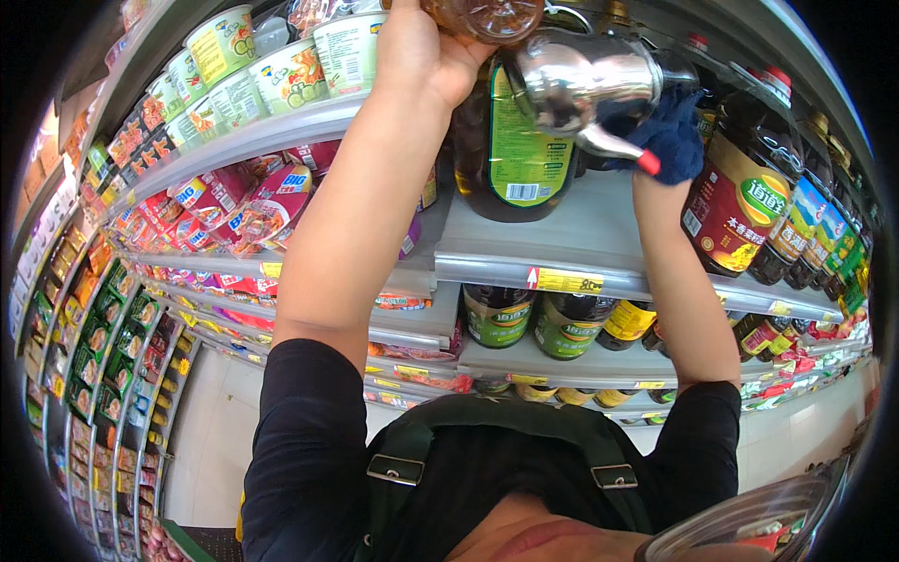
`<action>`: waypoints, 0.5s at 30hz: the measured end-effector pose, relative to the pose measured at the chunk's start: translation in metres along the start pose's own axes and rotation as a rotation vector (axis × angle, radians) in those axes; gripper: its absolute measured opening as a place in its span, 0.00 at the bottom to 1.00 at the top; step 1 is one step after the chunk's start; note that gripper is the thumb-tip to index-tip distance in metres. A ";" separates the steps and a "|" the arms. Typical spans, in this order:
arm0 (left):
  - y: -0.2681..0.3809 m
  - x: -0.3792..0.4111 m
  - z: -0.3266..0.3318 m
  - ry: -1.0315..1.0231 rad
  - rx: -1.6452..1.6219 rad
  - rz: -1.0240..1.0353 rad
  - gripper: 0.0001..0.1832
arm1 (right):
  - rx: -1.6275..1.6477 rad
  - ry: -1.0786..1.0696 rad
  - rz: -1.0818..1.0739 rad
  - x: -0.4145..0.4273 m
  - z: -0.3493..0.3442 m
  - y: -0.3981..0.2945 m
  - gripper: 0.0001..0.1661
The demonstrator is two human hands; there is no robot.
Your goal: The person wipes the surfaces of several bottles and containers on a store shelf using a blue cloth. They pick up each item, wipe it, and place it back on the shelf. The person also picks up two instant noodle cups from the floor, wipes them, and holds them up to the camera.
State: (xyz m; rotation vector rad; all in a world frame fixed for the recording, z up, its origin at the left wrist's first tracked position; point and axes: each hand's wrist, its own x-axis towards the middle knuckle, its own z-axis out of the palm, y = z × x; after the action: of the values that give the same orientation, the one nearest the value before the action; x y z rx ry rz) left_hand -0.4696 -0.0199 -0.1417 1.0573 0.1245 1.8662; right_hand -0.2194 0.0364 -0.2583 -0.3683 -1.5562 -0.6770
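Observation:
At the top of the view my left hand (449, 67) grips an amber plastic bottle (491, 17), its clear ribbed base turned towards me and the rest cut off. My right hand (654, 188) is mostly hidden behind a bunched navy cloth (674, 144) that it holds. Close against the cloth, a shiny metal oil pot (583, 81) lies tilted in the air, its red-tipped spout (650, 161) pointing down to the right. Whether the pot is held or tied to the bottle, I cannot tell. Behind it, a large dark oil bottle (470, 168) with a green label stands on the shelf (520, 242).
More large oil bottles (744, 183) line the shelf at right, with others (499, 316) one shelf lower. Instant noodle cups (288, 77) fill the upper left shelf, noodle bowls (270, 211) below them. A yellow price tag (572, 279) sits on the shelf's front edge.

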 end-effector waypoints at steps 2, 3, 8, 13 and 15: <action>0.001 0.000 0.000 -0.004 -0.016 0.001 0.30 | -0.128 -0.022 -0.013 0.000 -0.018 -0.007 0.21; 0.002 0.001 -0.001 0.006 -0.004 0.007 0.30 | -0.211 -0.044 0.095 -0.002 -0.025 -0.011 0.24; 0.002 0.014 -0.007 -0.004 -0.044 0.020 0.22 | 0.654 0.142 0.405 0.006 -0.044 -0.023 0.21; -0.001 0.035 -0.010 -0.039 -0.069 -0.188 0.16 | 1.165 0.108 0.444 0.019 -0.067 -0.055 0.19; -0.009 0.047 -0.008 0.182 0.040 -0.293 0.17 | 0.748 -0.134 0.227 0.021 -0.071 -0.067 0.21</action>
State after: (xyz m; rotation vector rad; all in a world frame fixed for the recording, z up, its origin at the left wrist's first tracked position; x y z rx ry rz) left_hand -0.4772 0.0244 -0.1223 0.8435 0.4032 1.6940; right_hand -0.2067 -0.0623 -0.2515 -0.0203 -1.7395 0.1295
